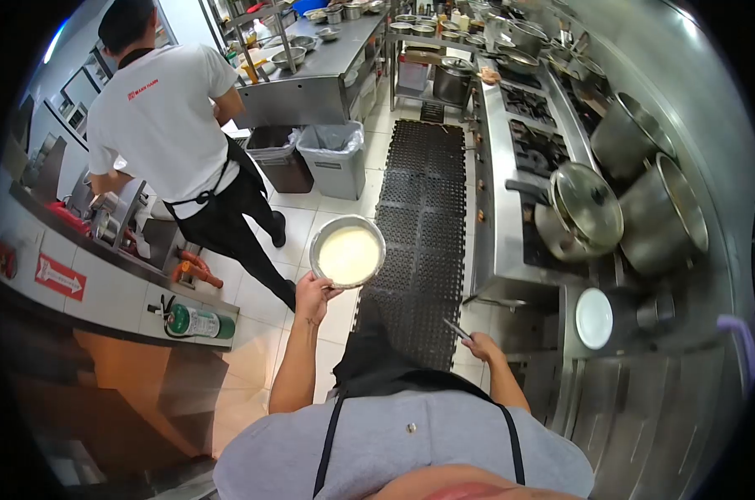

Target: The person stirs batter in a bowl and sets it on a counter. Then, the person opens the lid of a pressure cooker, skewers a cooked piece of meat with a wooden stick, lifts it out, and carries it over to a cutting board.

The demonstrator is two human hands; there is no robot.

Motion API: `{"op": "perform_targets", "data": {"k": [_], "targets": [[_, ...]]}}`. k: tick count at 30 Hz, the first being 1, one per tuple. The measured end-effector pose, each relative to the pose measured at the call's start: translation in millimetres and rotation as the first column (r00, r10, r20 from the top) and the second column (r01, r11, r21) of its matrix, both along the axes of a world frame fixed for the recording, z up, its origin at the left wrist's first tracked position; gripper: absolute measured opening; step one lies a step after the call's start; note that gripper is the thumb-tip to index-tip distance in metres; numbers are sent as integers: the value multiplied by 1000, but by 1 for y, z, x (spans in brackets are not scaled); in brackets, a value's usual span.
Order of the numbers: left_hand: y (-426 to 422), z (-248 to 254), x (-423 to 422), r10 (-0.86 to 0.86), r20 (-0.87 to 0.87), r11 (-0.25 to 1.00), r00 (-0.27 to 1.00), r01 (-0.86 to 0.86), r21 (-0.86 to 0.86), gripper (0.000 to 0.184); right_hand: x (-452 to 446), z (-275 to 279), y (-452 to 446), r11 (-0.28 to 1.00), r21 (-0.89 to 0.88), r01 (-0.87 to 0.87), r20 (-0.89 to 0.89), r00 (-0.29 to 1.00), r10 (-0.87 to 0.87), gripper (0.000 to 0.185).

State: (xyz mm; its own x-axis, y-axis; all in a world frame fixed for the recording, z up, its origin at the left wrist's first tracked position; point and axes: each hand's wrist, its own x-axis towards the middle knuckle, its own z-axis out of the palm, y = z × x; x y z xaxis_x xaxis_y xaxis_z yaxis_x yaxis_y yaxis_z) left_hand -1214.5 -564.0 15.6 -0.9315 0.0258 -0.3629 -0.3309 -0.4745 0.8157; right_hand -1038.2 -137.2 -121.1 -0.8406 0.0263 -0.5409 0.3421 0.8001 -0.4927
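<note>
My left hand (pixel 313 297) is closed on the near rim of a round metal bowl (pixel 347 252), held out in front of me above the tiled floor. Pale yellow contents fill much of the bowl. Lower on the right, my right hand (pixel 480 347) grips a thin metal utensil (pixel 457 330) that points up and to the left. Its exact kind is too small to tell. Bowl and utensil are apart.
A co-worker (pixel 165 117) stands at the left counter. The stove (pixel 511 242) with large pots (pixel 665 217) runs along the right, near a white plate (pixel 594 318). A black mat (pixel 419 225) covers the aisle; bins (pixel 332 158) stand beyond.
</note>
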Motion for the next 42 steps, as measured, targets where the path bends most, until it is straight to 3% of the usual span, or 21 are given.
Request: {"op": "perform_targets", "data": {"k": [1,3,4,6,8,9,13,16,17,21,24,25,26,27,28,29,32,34,37,39,42], "targets": [[-2,-4,-31,6,5,1000,1000,-6,0,23,-28,-1,-2,1000,0,-6,5,1000,6,33],[-10,-8,-106,-16,-19,1000,1000,16,-26,23,-99,1,-8,967,13,256,89,963,-256,36],[-12,-6,-142,-1,-24,999,1000,0,-32,23,-130,-7,-9,971,6,241,86,967,-241,36],[-13,-1,-213,30,-42,998,999,-32,-52,24,-167,-22,-12,875,-55,481,237,858,-457,35],[-22,-6,-284,18,-40,999,999,-20,-48,25,-198,-27,-13,936,49,349,86,932,-352,32],[-24,-6,-323,5,-34,998,999,-7,-56,25,-221,-24,-13,937,29,347,103,932,-348,30],[-26,-2,-461,22,-37,997,999,-24,-74,28,-310,34,-37,828,-112,549,164,832,-529,46],[-12,11,-562,87,-107,995,990,-91,-32,20,-390,20,-29,766,-115,632,186,772,-608,49],[-8,12,-595,93,-147,993,985,-102,-58,21,-425,8,-20,854,-106,509,190,854,-485,34],[-4,-19,-703,182,-122,980,976,-190,-62,25,-545,-13,20,915,-140,378,188,918,-350,23],[10,7,-776,278,-112,960,954,-281,-14,26,-651,-6,56,950,-48,310,157,941,-299,24],[12,7,-804,313,-93,949,945,-314,-4,26,-681,-49,85,908,-114,404,286,888,-360,31],[14,8,-830,344,-70,939,936,-344,10,26,-707,-113,123,980,-7,199,76,977,-198,38],[15,6,-852,325,-116,946,939,-324,26,27,-751,-64,125,991,84,105,140,983,-116,43],[9,-7,-877,339,-115,939,934,-343,-14,26,-779,-57,137,989,136,50,-25,999,-47,42],[8,-11,-897,356,-116,933,927,-360,-13,25,-813,-17,138,990,142,19,-125,992,-1,40],[11,-6,-939,415,-108,907,903,-420,-26,23,-902,30,140,992,128,17,-314,949,24,34],[9,-3,-963,410,-90,911,908,-412,-3,21,-951,62,124,988,152,-5,-352,934,59,30],[-3,-10,-993,382,-129,924,915,-381,35,16,-1006,125,74,994,112,-13,-271,962,43,42],[-14,-20,-1007,362,-114,927,925,-345,146,20,-1035,157,37,989,137,-55,-254,963,89,43],[-20,-17,-1007,293,-154,949,943,-268,168,28,-1069,224,-41,990,8,-139,-314,940,135,40]]}}
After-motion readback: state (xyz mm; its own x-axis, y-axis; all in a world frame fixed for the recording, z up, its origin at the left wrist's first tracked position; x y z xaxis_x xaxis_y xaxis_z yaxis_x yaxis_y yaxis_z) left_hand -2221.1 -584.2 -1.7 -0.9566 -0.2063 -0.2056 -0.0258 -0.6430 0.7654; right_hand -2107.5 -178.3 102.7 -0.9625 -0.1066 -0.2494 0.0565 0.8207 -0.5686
